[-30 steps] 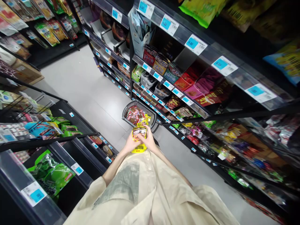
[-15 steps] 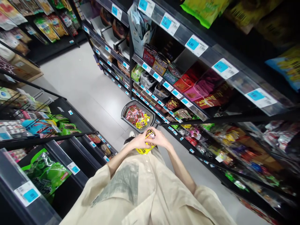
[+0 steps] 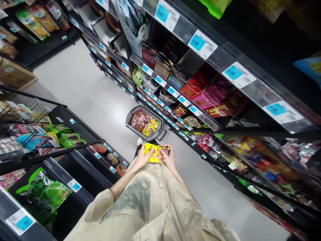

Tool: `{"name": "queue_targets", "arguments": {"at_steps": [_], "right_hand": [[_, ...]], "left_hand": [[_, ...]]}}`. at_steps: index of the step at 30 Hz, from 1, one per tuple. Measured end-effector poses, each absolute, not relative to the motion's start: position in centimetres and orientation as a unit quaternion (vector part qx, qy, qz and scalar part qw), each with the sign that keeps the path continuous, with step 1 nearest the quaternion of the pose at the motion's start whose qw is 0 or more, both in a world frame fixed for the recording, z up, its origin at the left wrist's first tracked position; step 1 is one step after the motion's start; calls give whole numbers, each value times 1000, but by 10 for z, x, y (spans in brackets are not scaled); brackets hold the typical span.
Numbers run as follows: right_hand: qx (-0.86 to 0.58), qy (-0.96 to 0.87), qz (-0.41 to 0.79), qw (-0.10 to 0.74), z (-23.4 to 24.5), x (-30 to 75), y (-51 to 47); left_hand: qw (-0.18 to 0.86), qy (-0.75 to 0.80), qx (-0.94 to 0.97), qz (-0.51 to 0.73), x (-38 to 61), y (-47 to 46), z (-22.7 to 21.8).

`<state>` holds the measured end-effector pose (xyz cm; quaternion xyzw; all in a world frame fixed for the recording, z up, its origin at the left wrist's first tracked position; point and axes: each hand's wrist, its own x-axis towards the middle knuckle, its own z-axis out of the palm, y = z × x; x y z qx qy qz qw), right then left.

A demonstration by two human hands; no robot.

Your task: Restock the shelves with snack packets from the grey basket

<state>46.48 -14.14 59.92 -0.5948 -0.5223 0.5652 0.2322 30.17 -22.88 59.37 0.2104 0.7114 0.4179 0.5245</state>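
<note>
The two hands hold one yellow pack in front of the shirt. The left hand grips the left end and the right hand grips the right end. Both thumbs lie on top of the pack. There is a picture of food near its right end, but the words are too small to read.

Just past the pack, a dark basket sits on the gray floor. Inside it are little red packs and little yellow packs, with the yellow ones at the right side. The tip of a white shoe peeks out near the basket.

On the right, a tall shelf has blue and white price tags, a red box and a pink box. On the left, a shiny green bag lies on a low shelf.
</note>
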Motion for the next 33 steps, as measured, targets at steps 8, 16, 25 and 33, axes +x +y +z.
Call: {"name": "queue_targets", "arguments": {"at_steps": [8, 16, 25, 33], "right_hand": [[-588, -505, 577, 258, 611, 475, -91], [-490, -582, 638, 122, 606, 507, -76], [-279, -664, 687, -100, 611, 462, -26], [-146, -764, 600, -186, 629, 375, -12]], "left_hand": [[448, 735, 341, 378, 298, -163, 622], [467, 745, 328, 346, 325, -181, 616], [412, 793, 230, 385, 332, -219, 626], [433, 744, 320, 395, 255, -190, 632]]}}
